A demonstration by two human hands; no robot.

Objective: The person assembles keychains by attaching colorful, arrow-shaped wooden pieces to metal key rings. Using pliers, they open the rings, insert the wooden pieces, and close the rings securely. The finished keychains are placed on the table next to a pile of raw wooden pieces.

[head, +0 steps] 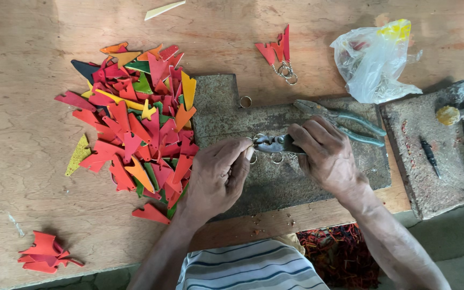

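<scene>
Striped shirt (253, 266); small dark pliers (275, 143)

My left hand (217, 174) and right hand (326, 156) are bare, no rings, no watch, no gloves, forearms uncovered to the picture's lower edge. Between the forearms shows my shirt (251, 266): white cloth with grey and dark blue stripes

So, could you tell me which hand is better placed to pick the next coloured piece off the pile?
The left hand, probably. It lies right beside the pile of coloured pieces and pinches only a small ring, while the right hand grips the small pliers on the far side.
</scene>
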